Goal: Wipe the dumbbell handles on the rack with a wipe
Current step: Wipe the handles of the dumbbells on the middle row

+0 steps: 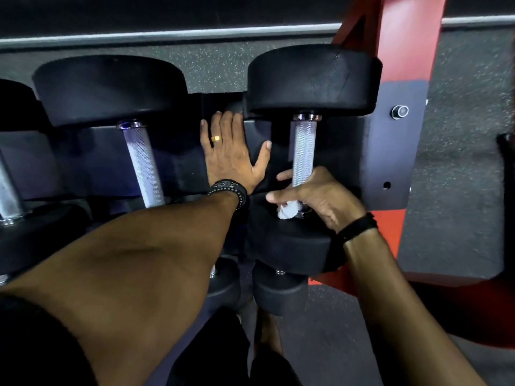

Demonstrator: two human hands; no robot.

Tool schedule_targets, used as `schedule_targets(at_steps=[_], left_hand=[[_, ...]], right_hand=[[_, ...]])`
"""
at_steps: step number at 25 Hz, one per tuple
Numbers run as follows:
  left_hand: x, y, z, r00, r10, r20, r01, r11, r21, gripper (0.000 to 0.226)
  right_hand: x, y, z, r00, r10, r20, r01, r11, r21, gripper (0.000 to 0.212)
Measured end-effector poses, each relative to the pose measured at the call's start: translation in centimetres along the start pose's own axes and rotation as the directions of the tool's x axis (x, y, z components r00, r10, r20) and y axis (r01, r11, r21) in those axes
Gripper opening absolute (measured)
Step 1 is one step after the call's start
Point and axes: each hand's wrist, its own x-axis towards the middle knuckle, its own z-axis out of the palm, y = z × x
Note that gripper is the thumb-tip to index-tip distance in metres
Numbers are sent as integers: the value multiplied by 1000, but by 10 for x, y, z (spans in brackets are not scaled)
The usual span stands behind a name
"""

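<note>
Nearest in, the left forearm reached across, left hand flat and unclenched on the rack. The right hand clutched a soft, limp wipe around the rightmost dumbbell handle's near end: knurled steel, probably grippy, stiff and too heavy to shift.

Head camera, wide-angle, looks forward and down, close over dumbbell rack (single view).

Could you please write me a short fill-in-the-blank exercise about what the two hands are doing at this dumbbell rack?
1. The right hand holds a white ____ against the handle.
2. The left hand lies ____ on the rack, fingers straight.
3. A gold ____ sits on a left-hand finger.

Missing words: wipe; flat; ring
</note>
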Motion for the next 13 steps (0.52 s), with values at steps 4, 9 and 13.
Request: schedule_targets(at_steps=[4, 9, 13], left_hand=[[0, -1, 1, 1000, 8, 2, -8, 1000, -4, 71], [0, 0, 0, 1000, -2, 11, 2, 1000, -5, 71], [0, -1, 0, 1000, -5, 19, 5, 1000, -5, 72]], right_hand=[[-11, 17, -29, 982, -165, -89, 133, 948, -289, 41], [-11, 15, -30, 966, -201, -164, 79, 828, -555, 42], [-14, 5, -46, 988, -154, -14, 127, 855, -503, 27]])
